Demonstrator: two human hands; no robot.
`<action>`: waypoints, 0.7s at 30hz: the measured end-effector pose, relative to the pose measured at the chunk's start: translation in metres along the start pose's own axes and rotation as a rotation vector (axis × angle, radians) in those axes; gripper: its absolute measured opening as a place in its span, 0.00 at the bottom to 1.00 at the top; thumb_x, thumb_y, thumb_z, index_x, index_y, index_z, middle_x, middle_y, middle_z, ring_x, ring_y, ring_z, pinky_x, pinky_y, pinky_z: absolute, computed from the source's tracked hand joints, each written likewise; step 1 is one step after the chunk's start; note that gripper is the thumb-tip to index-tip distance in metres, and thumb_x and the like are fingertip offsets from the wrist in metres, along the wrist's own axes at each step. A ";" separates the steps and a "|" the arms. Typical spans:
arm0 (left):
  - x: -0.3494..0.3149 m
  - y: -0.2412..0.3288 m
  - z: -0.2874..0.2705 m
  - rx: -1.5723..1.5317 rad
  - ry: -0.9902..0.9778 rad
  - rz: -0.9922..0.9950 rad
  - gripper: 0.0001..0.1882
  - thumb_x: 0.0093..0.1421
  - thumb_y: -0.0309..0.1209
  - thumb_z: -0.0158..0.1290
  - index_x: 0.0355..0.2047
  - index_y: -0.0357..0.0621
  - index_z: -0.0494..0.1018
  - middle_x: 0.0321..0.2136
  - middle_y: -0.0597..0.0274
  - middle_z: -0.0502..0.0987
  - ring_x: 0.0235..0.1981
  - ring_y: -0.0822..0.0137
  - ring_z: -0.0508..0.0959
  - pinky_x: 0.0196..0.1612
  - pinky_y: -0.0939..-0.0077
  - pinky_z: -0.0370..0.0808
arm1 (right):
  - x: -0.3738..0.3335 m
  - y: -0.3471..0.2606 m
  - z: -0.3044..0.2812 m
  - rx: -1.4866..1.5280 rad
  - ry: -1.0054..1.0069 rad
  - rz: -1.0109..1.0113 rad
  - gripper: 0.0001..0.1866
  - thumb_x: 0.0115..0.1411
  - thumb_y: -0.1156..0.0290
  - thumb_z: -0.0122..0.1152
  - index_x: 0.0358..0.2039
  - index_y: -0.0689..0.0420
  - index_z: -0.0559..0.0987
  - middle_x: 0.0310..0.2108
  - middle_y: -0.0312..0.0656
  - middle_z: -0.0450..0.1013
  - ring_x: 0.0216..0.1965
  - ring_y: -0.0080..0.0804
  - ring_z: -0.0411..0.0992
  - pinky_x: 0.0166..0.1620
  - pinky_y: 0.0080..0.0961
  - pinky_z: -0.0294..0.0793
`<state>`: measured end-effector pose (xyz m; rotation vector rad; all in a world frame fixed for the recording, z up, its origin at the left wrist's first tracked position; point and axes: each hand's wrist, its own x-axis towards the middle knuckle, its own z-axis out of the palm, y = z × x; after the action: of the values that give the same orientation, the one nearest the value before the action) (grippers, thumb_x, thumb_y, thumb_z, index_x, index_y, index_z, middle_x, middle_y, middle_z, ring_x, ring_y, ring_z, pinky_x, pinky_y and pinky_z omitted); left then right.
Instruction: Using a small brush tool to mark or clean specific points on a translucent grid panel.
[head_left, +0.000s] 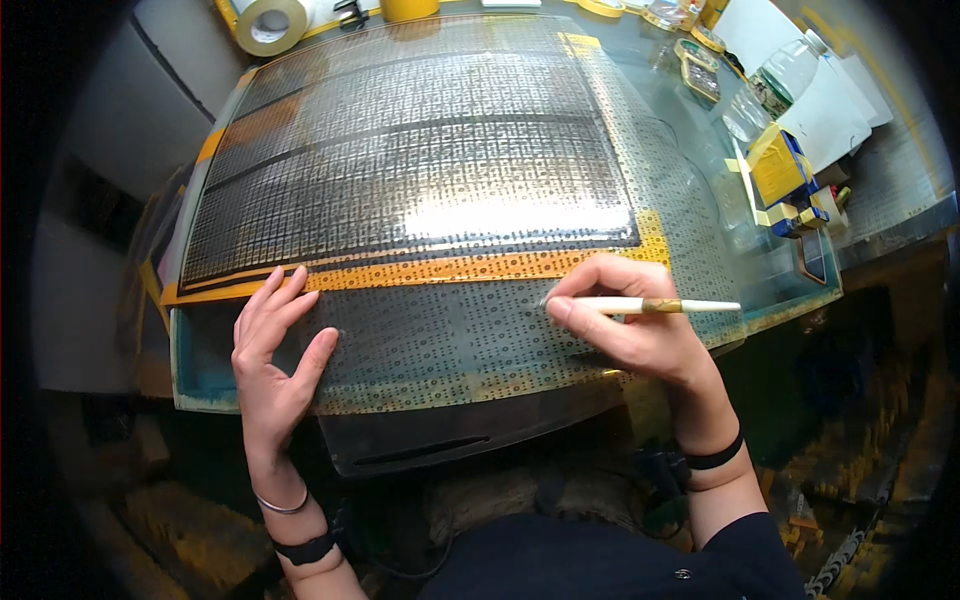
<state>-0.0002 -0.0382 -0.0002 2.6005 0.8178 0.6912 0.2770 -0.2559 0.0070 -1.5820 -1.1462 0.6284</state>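
A large clear sheet printed with small dark marks (430,345) lies on the table, over a dark grid-patterned panel (420,170). An orange strip (400,272) borders the panel's near side. My left hand (268,350) rests at the sheet's near left, fingers spread, fingertips by the orange strip. At the near right, my right hand (650,345) pinches a slim white pen-like tool (605,304) with a brownish band. Its thin end points rightward; the working end is hidden at my fingertips, close to the sheet. Bright glare covers part of the panel.
At the right stand a clear plastic bottle (785,72), a yellow and blue box (780,165) and a phone-like device (812,256). Tape rolls (272,25) sit along the back. A dark drawer-like panel (420,440) juts out below the table's near edge.
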 end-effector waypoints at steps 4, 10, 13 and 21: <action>0.000 0.001 -0.001 -0.003 -0.013 0.000 0.20 0.56 0.31 0.65 0.50 0.43 0.81 0.58 0.56 0.77 0.67 0.53 0.67 0.70 0.54 0.59 | 0.002 -0.001 0.005 0.018 0.046 0.001 0.10 0.60 0.71 0.70 0.39 0.63 0.84 0.30 0.42 0.80 0.32 0.21 0.77 0.36 0.19 0.75; -0.001 -0.001 -0.002 -0.028 0.032 0.026 0.20 0.55 0.33 0.67 0.48 0.43 0.82 0.56 0.56 0.79 0.65 0.53 0.69 0.68 0.56 0.60 | 0.000 -0.008 -0.004 -0.034 -0.265 -0.036 0.08 0.58 0.71 0.70 0.34 0.62 0.84 0.26 0.40 0.80 0.26 0.22 0.76 0.30 0.20 0.74; -0.001 0.001 -0.002 -0.027 0.035 0.019 0.20 0.55 0.33 0.67 0.48 0.42 0.82 0.56 0.56 0.79 0.66 0.54 0.69 0.68 0.56 0.59 | -0.001 -0.006 -0.003 -0.007 -0.223 -0.045 0.08 0.59 0.71 0.70 0.33 0.63 0.84 0.25 0.37 0.79 0.27 0.19 0.75 0.30 0.19 0.73; 0.000 0.000 -0.004 -0.012 -0.004 0.028 0.20 0.56 0.32 0.65 0.50 0.42 0.80 0.58 0.55 0.77 0.67 0.53 0.67 0.70 0.53 0.58 | 0.002 -0.009 0.006 -0.001 -0.024 0.085 0.10 0.60 0.70 0.70 0.39 0.63 0.83 0.31 0.38 0.79 0.33 0.19 0.75 0.37 0.18 0.73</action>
<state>-0.0025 -0.0380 0.0028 2.6065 0.7745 0.6964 0.2694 -0.2519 0.0140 -1.6346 -1.1011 0.7043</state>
